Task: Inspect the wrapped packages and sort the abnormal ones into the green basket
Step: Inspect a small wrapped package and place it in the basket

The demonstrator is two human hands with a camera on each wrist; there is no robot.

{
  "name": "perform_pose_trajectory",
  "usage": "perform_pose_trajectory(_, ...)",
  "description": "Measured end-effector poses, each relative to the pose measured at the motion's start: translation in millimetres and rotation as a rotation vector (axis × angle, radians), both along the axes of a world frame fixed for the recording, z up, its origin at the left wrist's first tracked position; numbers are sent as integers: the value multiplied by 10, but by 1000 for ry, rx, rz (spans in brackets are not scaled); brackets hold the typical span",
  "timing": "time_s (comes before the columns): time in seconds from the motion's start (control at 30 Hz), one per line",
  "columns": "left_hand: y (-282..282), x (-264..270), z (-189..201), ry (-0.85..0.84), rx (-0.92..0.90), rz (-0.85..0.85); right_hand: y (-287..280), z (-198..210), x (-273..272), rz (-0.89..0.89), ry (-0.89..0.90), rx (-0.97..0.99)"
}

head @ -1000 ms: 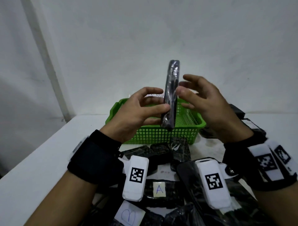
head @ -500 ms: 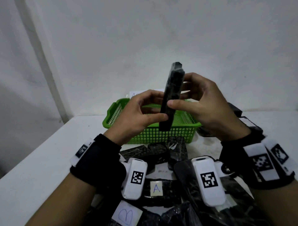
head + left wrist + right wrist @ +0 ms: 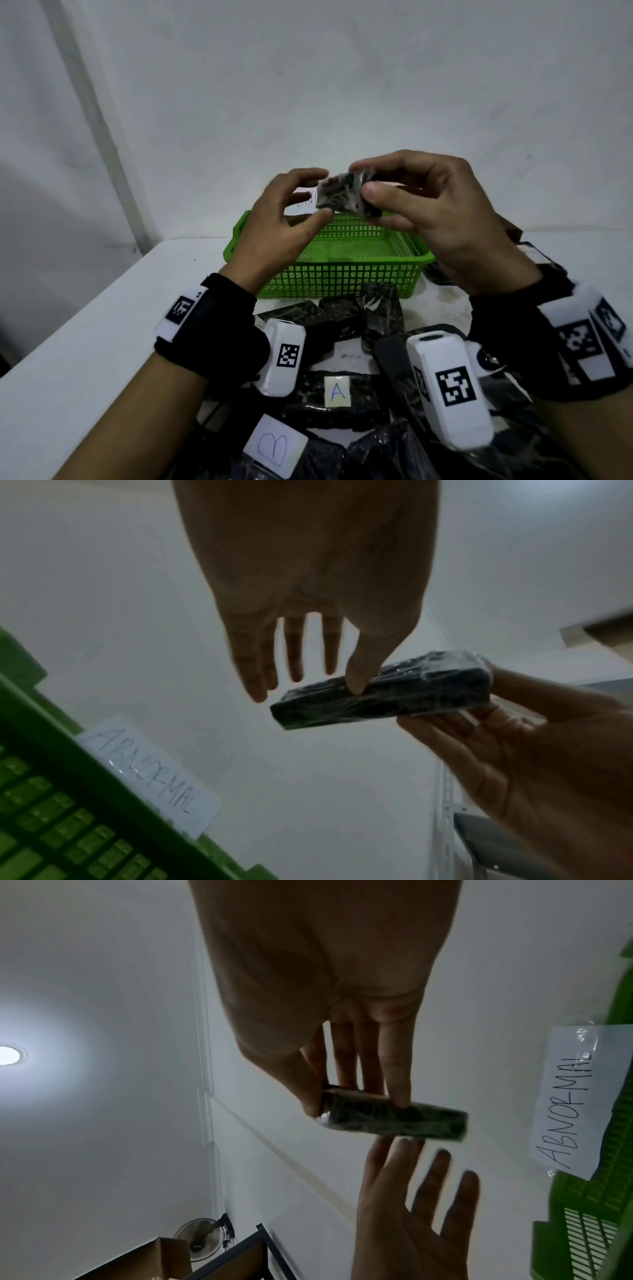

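Note:
A black package wrapped in clear film (image 3: 342, 193) is held in the air above the green basket (image 3: 342, 265). My right hand (image 3: 364, 178) pinches its right end between thumb and fingers, as the right wrist view confirms on the package (image 3: 394, 1118). My left hand (image 3: 317, 193) has straight, spread fingers, and only its thumb tip touches the package (image 3: 383, 693). The basket holds nothing that I can see. A paper label reading ABNORMAL (image 3: 147, 777) is fixed to its far rim.
Several more black wrapped packages (image 3: 380, 308) lie on the white table in front of the basket, one with a paper tag A (image 3: 337, 392), another with a tag B (image 3: 277, 445). More dark packages (image 3: 534, 253) sit right of the basket. A white wall stands close behind.
The package stood upright between both hands; now it is turned over to lie crosswise. My left fingers have let go and straightened, while my right hand keeps hold of it.

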State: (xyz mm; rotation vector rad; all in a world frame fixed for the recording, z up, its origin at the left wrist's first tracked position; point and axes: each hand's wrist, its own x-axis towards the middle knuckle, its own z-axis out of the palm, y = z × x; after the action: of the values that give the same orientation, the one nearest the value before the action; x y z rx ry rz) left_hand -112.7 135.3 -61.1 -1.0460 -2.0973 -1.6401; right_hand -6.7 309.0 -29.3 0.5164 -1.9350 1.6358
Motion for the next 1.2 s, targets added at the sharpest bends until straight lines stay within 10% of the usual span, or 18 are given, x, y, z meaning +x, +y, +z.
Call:
perform_pose_trajectory(0.2,-33,120,152,-614,107,-262,33,-53,-55,44,38,136)
perform_pose_trajectory(0.83,-54,250,137,-247,-189,-391,84,-24,-44,-184,-5,89)
perform_pose_trajectory(1.2,-152,95,161,82,-126,-196,97,73,41,32,-13,40)
